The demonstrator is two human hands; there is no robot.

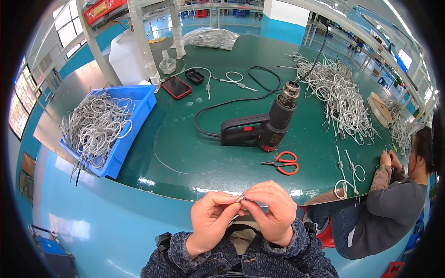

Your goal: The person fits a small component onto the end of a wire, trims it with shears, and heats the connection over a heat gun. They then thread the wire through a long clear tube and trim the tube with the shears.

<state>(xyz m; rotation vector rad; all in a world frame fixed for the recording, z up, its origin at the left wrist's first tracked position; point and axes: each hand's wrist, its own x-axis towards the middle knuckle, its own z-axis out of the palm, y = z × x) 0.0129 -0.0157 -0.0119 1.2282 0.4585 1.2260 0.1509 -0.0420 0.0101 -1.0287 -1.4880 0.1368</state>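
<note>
My left hand (212, 219) and my right hand (274, 211) meet just off the table's near edge, both closed in a pinch. Between the fingertips is a thin grey cable (240, 198), with a small sleeve-like piece at the pinch; most of it is hidden by the fingers. Scissors (288, 163) with orange-red handles lie on the green table beyond my right hand. Farther back, a black heat gun (277, 119) rests with its nozzle pointing up and away. A loose thin clear strand (178, 172) curves across the table to the left.
A blue bin (134, 134) of tangled cables sits at the left edge. A phone (176, 87), glass bottle (167, 64) and white jug (130, 58) stand behind it. A large cable pile (343, 92) and a spool (380, 110) lie right. A person (394, 208) works at the right.
</note>
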